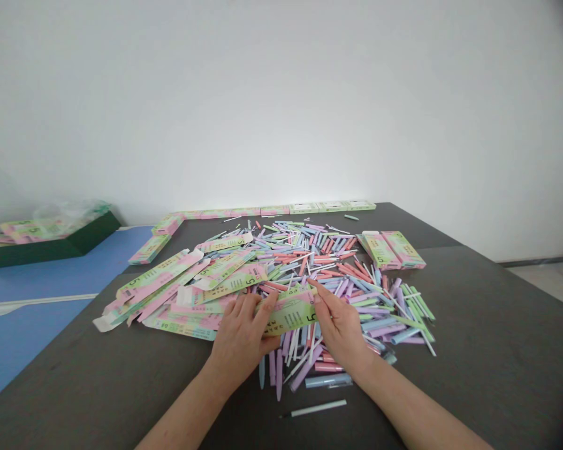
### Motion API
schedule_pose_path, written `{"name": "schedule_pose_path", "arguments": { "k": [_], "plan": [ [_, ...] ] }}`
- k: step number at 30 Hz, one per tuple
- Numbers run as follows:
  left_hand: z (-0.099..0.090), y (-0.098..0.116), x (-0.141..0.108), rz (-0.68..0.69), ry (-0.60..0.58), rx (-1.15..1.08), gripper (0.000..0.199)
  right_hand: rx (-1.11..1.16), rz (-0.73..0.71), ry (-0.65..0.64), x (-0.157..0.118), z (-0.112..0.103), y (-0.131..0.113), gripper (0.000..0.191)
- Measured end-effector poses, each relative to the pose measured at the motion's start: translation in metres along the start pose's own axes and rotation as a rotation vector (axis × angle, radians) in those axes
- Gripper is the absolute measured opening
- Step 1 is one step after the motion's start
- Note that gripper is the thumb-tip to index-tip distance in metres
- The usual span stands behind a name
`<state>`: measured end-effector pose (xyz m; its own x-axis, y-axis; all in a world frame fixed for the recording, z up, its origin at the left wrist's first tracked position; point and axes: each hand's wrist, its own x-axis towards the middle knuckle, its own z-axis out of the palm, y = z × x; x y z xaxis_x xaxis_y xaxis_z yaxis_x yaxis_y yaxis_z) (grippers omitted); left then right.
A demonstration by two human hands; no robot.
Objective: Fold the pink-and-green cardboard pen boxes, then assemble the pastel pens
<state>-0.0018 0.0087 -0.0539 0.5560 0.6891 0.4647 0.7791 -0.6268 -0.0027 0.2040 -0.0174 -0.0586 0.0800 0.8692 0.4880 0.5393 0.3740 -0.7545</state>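
Green-and-pink flattened cardboard box (288, 312) is held in the head view by the bare left hand (239, 337) and bare right hand (338, 326), both narrowed on its edges, evenly, over a heap of pastel plastic pens (338, 275) on a dark grey table (473, 325)

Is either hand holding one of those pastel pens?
No, the left hand and right hand both grip a flat green-and-pink printed carton, above the loose pens heaped on the dark table.

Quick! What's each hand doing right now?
Left hand: closed, holding a green-and-pink cardboard box.
Right hand: closed, pinching that box's end.
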Motion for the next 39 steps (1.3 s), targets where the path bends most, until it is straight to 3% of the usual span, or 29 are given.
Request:
{"name": "schedule_pose_path", "arguments": {
  "k": [4,8,10,14,19,23,25,28,33,37,39],
  "plan": [
    [-0.002,0.001,0.000,-0.015,0.027,0.003,0.070,0.000,-0.142,-0.084,-0.011,0.006,0.001,0.055],
    [-0.001,-0.004,0.001,-0.021,0.032,0.015,0.070,0.067,-0.084,-0.179,-0.016,0.013,0.003,0.068],
    [0.000,-0.007,0.002,-0.034,0.024,0.007,0.070,0.203,0.005,-0.195,-0.013,0.013,0.004,0.063],
    [0.000,-0.008,0.005,-0.045,-0.013,-0.019,0.070,0.446,0.106,-0.112,-0.003,0.010,0.004,0.056],
    [-0.003,-0.008,0.005,-0.032,-0.047,-0.007,0.066,0.213,0.058,-0.178,0.002,0.010,0.005,0.050],
    [-0.002,-0.009,0.004,0.011,-0.054,-0.024,0.070,0.218,0.111,-0.170,0.007,0.011,0.010,0.039],
    [0.000,-0.011,0.004,0.038,-0.022,-0.046,0.074,0.327,0.190,-0.135,0.012,0.008,0.012,0.033],
    [0.004,-0.019,0.003,0.009,0.120,-0.061,0.079,0.588,0.362,0.001,0.021,0.002,0.016,0.029],
    [0.006,-0.049,0.005,-0.222,0.384,-0.093,0.081,0.757,0.475,0.209,0.039,-0.018,0.026,0.031],
    [0.007,-0.082,0.005,-0.345,0.376,0.000,0.064,0.811,0.467,0.363,0.053,-0.050,0.043,0.027],
    [0.010,-0.098,0.002,-0.375,0.302,0.080,0.057,0.805,0.447,0.442,0.056,-0.074,0.055,0.024]
  ]
}}
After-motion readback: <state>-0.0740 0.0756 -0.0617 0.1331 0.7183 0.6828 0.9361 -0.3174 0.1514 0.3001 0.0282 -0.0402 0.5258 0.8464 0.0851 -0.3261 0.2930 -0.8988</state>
